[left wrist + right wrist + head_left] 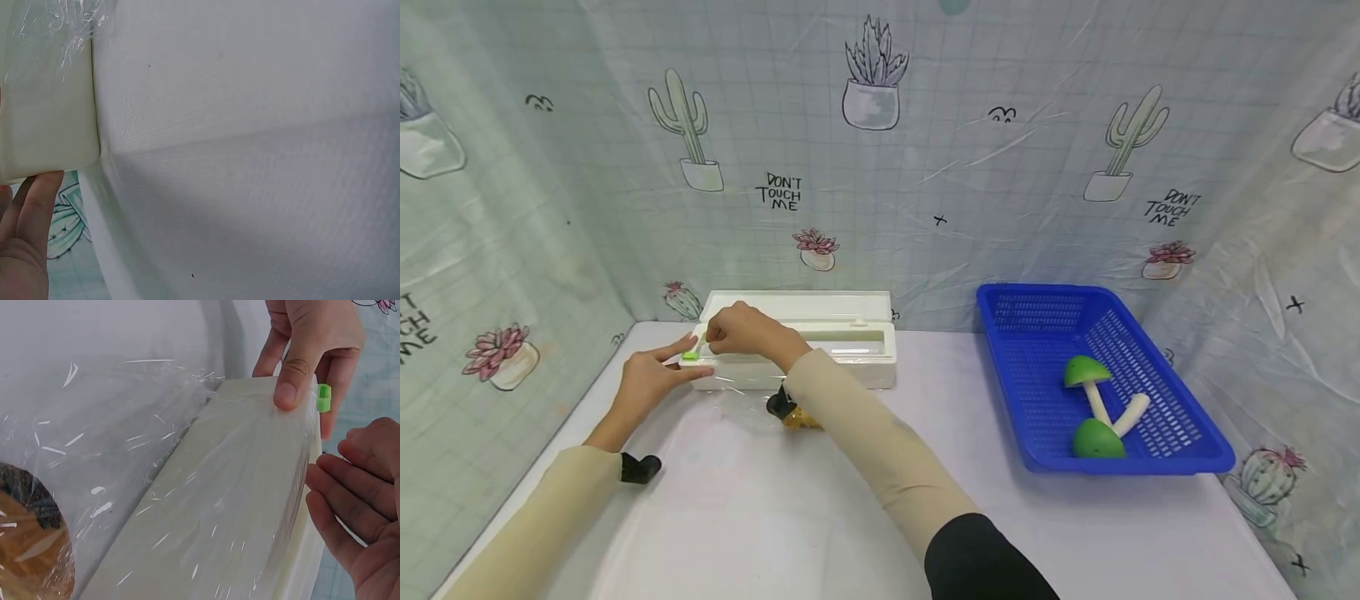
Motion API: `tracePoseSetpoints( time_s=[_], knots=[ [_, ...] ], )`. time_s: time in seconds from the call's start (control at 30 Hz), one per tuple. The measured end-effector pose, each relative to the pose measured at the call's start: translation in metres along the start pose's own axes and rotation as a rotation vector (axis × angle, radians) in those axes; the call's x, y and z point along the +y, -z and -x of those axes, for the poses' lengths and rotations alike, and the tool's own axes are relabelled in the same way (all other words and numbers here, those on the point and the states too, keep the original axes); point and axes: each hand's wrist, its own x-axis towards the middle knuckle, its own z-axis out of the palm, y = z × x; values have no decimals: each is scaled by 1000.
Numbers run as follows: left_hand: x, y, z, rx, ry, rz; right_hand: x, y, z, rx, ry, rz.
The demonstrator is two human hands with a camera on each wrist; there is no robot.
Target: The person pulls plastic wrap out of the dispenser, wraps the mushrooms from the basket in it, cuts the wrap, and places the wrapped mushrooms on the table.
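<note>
A white cling film dispenser [872, 372] stands at the back left with its lid [805, 306] raised. My left hand [651, 379] grips its left end, thumb on the front in the right wrist view and fingers behind. Beside that hand sits a green slide cutter [324, 398]. My right hand [748, 329] is over the dispenser's left part, near the cutter; its fingers [350, 487] are loosely bent at the film's edge, with nothing visibly pinched. Clear cling film [206, 506] drapes down the dispenser's front and covers a round brown-and-black thing [31, 544] on the table.
At the right stands a blue basket [1007, 400] holding two green-capped mushroom shapes [1099, 439] with white stems. A white cloth [737, 517] covers the table. Curtains [925, 167] printed with cacti hang behind and at both sides.
</note>
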Motion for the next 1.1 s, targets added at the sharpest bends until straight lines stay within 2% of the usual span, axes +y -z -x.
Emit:
tracePoseSetpoints(
  time_s=[0.37, 0.47, 0.73, 0.83, 0.93, 1.1],
  knots=[
    [-2, -4, -2, -15, -6, 21, 5, -4, -8, -53, 95, -60],
    [-3, -4, -2, -11, -9, 20, 5, -4, -10, -62, 131, -48],
    [-7, -2, 1, 3, -14, 21, -2, -4, -21, -79, 151, -14],
    [-6, -2, 1, 0, 12, 6, -7, -7, -25, -80, 121, -8],
    [-4, -1, 1, -11, 37, 8, -11, -11, -27, -63, 49, -10],
    [-5, 0, 2, -10, 31, 15, -17, -16, -28, -37, -41, -16]
  ],
)
